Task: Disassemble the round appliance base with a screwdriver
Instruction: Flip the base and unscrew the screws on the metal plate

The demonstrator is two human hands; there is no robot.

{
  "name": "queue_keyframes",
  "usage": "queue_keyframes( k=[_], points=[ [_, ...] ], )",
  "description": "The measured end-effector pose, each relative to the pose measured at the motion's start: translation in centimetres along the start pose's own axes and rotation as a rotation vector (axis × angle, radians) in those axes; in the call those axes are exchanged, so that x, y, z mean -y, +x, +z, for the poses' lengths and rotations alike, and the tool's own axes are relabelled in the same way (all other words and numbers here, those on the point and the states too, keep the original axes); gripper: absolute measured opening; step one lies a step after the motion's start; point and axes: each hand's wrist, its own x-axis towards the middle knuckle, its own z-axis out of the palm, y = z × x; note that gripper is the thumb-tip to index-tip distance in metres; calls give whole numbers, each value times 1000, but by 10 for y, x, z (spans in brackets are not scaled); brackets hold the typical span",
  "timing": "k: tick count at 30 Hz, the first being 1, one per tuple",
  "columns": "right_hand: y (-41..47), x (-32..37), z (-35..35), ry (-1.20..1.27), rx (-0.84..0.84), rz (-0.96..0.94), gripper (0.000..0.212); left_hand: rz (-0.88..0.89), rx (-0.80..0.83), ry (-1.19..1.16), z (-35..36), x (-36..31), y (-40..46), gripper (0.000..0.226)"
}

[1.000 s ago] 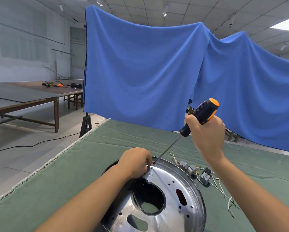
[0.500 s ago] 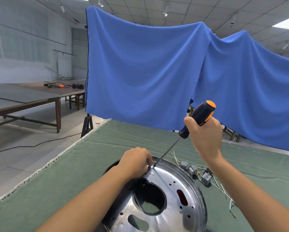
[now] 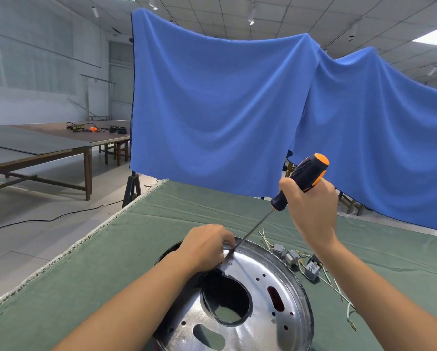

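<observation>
I see the round base [image 3: 270, 295] lying on the cloth-covered table [image 3: 111, 269], near its front edge. My left hand [image 3: 207, 245] rests on the base's far rim. The screwdriver [image 3: 299, 182] slants down from my right hand [image 3: 313, 206], above and right of the base, its tip meeting the rim beside the left fingers. Loose wires and connectors [image 3: 311, 268] lie just right of the base. A hanging cloth [image 3: 225, 110] stands behind the table; another table [image 3: 34, 148] sits far left.

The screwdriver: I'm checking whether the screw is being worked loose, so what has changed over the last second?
Very little. The right hand keeps its grip on the screwdriver, whose handle has shifted only slightly; the tip stays at the same spot on the metal base, beside the left hand. The left hand is still curled at the base's far rim. The loose wired parts lie unmoved.
</observation>
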Motion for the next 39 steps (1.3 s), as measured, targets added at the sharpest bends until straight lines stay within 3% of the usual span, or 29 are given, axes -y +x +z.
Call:
queue_keyframes(
  k=[4, 8, 14, 19, 22, 25, 28, 36, 39],
  points=[
    [2, 1, -2, 20, 0, 6, 29, 79, -46, -93, -1, 0, 0, 40],
    [-1, 2, 0, 8, 3, -20, 30, 121, -119, 31, 4, -1, 3, 36],
    [3, 4, 0, -3, 79, 2, 27, -12, -96, -133, 7, -4, 3, 31],
    [22, 10, 1, 20, 310, 150, 41, -131, -271, -170, 5, -2, 6, 29],
    [34, 15, 9, 31, 436, 206, 32, -123, -310, -158, 7, 0, 9, 27],
    [47, 18, 19, 41, 541, 255, 31, -58, -319, -247, 11, -1, 11, 46],
    [59, 19, 26, 76, 726, 329, 25, -57, -196, -469, 14, -3, 9, 66],
    [68, 15, 25, 131, 900, 378, 29, -75, -133, -700, 14, -9, 10, 15],
    [67, 21, 22, 48, 882, 402, 26, -73, -164, -731, 12, -10, 11, 18]
  ],
)
